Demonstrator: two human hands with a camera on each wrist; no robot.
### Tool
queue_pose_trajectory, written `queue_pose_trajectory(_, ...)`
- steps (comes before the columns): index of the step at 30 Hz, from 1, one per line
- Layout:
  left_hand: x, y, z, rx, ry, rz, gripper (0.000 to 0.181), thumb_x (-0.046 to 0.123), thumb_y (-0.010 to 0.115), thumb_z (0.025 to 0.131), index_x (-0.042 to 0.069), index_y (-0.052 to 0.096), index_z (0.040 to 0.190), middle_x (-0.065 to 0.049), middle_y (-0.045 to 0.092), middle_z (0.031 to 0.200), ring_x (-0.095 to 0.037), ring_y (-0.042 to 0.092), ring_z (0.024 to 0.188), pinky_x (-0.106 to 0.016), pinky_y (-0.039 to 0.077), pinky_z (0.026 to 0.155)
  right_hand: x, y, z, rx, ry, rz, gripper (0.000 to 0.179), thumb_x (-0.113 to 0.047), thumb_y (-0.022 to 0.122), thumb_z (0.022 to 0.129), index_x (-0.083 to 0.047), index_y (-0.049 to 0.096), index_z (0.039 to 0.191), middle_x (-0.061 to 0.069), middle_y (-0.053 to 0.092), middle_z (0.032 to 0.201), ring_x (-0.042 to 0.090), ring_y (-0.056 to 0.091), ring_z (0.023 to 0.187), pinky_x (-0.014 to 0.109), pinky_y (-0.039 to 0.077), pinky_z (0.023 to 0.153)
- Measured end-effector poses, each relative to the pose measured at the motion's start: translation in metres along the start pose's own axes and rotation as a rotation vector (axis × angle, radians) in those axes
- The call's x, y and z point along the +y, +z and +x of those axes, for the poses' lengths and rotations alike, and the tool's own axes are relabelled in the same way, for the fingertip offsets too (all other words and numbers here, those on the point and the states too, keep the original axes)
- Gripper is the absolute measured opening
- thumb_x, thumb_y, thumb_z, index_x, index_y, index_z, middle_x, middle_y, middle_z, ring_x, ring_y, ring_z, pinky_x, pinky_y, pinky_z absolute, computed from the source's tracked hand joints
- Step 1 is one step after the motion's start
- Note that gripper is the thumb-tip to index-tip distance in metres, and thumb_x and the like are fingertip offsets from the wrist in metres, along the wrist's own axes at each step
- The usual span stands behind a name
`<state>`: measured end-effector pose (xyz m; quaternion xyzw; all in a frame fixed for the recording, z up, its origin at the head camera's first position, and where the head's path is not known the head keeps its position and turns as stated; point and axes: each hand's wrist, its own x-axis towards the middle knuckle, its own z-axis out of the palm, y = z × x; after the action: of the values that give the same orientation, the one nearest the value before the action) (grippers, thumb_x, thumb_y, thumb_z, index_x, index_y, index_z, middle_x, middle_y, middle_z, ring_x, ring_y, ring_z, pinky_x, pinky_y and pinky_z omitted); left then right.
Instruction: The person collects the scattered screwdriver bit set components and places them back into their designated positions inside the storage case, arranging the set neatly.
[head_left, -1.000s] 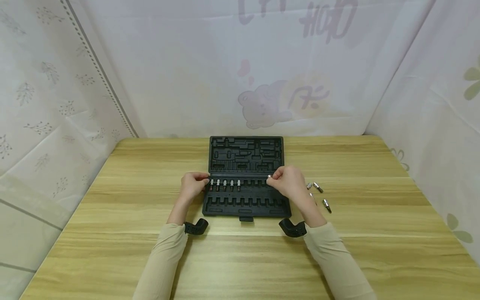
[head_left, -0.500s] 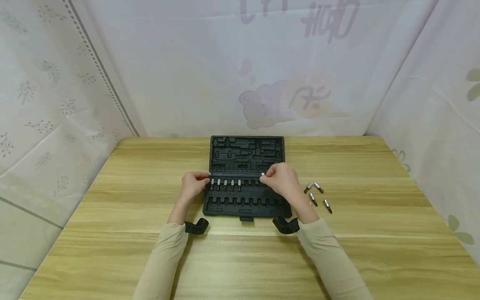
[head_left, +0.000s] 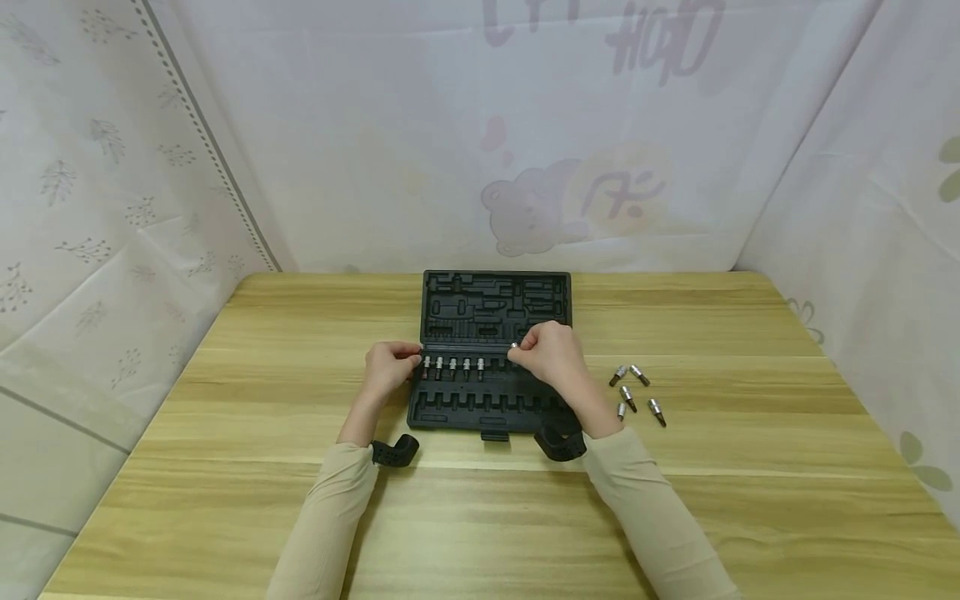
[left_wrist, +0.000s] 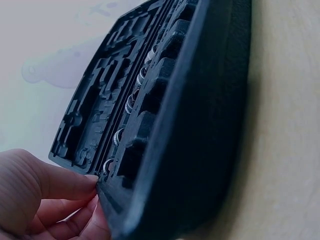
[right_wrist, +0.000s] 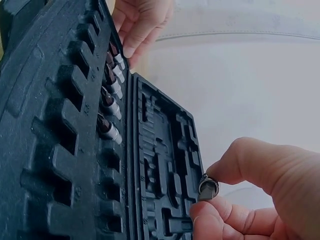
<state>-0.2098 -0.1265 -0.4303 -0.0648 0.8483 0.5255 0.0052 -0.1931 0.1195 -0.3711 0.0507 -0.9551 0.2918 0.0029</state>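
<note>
A black moulded tool case lies open on the table, its lid folded back. Several bit sockets sit in a row in the left slots of its back row. My left hand pinches the case's left edge near the hinge, thumb on the corner in the left wrist view. Between thumb and forefinger, my right hand holds one bit socket above the back row, right of the filled slots. In the right wrist view its tip faces the camera, and it is apart from the case.
Several loose bit sockets lie on the wooden table right of the case. A latch sticks out from the case's front edge. Black wrist mounts are on both forearms. A patterned cloth hangs behind the table.
My right hand has moved left along the case's back row with the bit socket pinched in it, uncovering more of the loose ones. The left hand stays at the case's edge.
</note>
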Motion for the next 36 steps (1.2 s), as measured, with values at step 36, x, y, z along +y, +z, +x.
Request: queue_pose_trajectory(36,0.000,0.000,0.000,0.006,-0.014,0.020,0.020,-0.002,0.063,0.084,-0.005,0.070,0.102,-0.022,0.068,0.098,-0.023,0.066,0.072,-0.028,0.054,0.061,-0.015,0.028,0.030,-0.267,0.166,-0.086,0.051,-0.026,0.066,0.082,-0.016,0.039,0.041,-0.005,0.032,0.038,0.009,0.027,0.035,0.022,0.021,0.037)
